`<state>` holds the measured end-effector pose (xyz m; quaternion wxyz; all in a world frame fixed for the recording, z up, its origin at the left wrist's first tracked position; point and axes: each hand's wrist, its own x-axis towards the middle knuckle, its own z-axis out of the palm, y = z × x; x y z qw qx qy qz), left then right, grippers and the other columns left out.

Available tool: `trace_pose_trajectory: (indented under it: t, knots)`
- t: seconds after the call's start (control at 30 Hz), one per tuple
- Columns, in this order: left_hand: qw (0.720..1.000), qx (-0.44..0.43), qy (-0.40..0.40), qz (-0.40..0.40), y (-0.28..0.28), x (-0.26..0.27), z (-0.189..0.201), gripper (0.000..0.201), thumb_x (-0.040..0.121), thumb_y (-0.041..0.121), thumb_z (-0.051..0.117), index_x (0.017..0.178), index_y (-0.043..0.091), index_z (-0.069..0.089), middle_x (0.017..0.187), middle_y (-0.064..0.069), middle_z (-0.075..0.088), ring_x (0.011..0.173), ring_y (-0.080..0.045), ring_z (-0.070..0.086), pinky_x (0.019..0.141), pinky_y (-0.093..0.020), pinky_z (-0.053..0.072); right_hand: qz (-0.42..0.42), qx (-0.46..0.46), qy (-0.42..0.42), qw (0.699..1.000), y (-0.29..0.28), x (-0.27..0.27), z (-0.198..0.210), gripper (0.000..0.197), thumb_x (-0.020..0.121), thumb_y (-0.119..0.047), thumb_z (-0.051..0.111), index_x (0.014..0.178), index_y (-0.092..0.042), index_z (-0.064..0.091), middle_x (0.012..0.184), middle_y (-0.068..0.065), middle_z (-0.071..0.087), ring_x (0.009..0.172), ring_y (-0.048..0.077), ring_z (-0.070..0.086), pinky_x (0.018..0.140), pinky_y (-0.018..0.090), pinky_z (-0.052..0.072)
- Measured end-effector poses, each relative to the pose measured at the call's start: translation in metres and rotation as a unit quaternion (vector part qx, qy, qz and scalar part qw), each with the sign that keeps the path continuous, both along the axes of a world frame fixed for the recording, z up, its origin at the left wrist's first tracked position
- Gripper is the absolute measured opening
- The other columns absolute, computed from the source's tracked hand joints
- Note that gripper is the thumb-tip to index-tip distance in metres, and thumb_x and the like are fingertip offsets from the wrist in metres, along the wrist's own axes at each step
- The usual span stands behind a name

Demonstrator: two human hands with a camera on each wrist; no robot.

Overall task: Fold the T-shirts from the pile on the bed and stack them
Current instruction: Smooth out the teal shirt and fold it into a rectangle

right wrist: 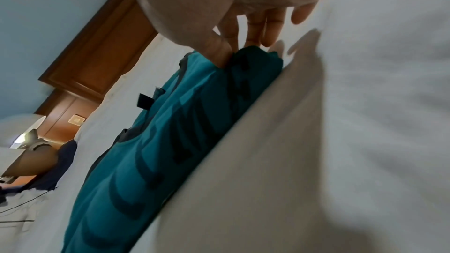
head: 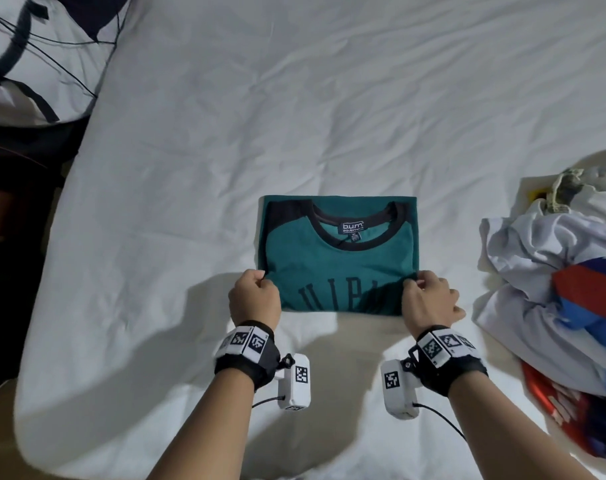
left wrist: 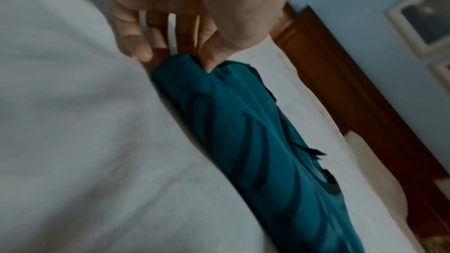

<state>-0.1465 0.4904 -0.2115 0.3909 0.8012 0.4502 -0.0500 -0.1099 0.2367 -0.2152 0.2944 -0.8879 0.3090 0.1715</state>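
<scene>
We see a teal T-shirt (head: 339,258) with a black collar lying folded on the white bed sheet (head: 225,133), the neck on the far side and the dark printed letters near us. The left hand (head: 255,297) pinches the near left corner of the shirt between thumb and curled fingers, and the right hand (head: 429,301) pinches the near right corner in the same way. In the left wrist view the thumb (left wrist: 214,53) presses on the top of the teal cloth; in the right wrist view the fingertips (right wrist: 253,40) go behind the edge of the cloth. The near edge looks a little lifted from the sheet. On the right side of the bed lies a pile of unfolded clothes (head: 551,271), white, blue and red, well apart from the shirt. At the far left corner we see a white pillow (head: 35,57) with black lines.
</scene>
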Motion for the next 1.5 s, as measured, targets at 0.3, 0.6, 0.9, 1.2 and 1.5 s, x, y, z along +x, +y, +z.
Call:
trace_pose_trajectory:
  t: [0.3,0.6,0.9,1.2,1.5]
  knots:
    - [0.995,0.038,0.062,-0.071,-0.001,0.060,-0.010,0.057,0.097,0.062,0.047,0.121,0.011,0.057,0.118,-0.012,0.065,0.109,-0.038,0.060,0.100,-0.052,0.047,-0.047,0.089,-0.038,0.994,0.008,0.053,-0.008,0.037,0.093,-0.057,0.060,0.107,-0.024,0.050,0.098,-0.005,0.058,0.106,0.031,0.059,0.111,0.047,0.030]
    - [0.991,0.028,-0.128,-0.033,0.010,0.091,-0.023,0.012,0.101,0.019,0.056,0.103,0.007,0.058,0.083,-0.008,0.063,0.082,-0.038,0.058,0.065,-0.037,0.039,-0.025,0.108,-0.183,0.977,0.003,0.085,-0.023,0.014,0.100,-0.034,0.059,0.098,-0.022,0.053,0.079,-0.014,0.058,0.087,0.031,0.061,0.099,0.054,0.043]
    - [0.998,0.004,0.016,-0.056,0.019,0.103,-0.024,0.022,0.101,0.034,0.054,0.106,0.013,0.056,0.107,-0.012,0.065,0.096,-0.037,0.060,0.081,-0.040,0.048,-0.031,0.096,-0.105,0.989,0.006,0.091,-0.019,0.019,0.097,-0.045,0.060,0.095,-0.027,0.057,0.078,-0.012,0.055,0.086,0.029,0.057,0.104,0.052,0.041]
    - [0.988,0.100,0.081,-0.084,0.010,0.046,-0.001,0.036,0.099,0.055,0.047,0.100,0.019,0.049,0.092,-0.002,0.061,0.087,-0.032,0.058,0.079,-0.042,0.048,-0.023,0.049,-0.079,0.995,-0.004,0.053,0.001,0.036,0.094,-0.061,0.049,0.097,-0.026,0.058,0.093,-0.001,0.063,0.092,0.028,0.059,0.096,0.046,0.047]
    - [0.984,0.162,0.023,-0.066,0.001,0.017,-0.028,0.025,0.106,0.027,0.045,0.112,0.008,0.060,0.118,-0.020,0.061,0.112,-0.041,0.052,0.087,-0.050,0.043,0.010,-0.034,-0.125,0.992,0.006,0.012,-0.014,0.025,0.101,-0.031,0.054,0.122,-0.016,0.058,0.123,0.009,0.061,0.120,0.036,0.050,0.103,0.049,0.037]
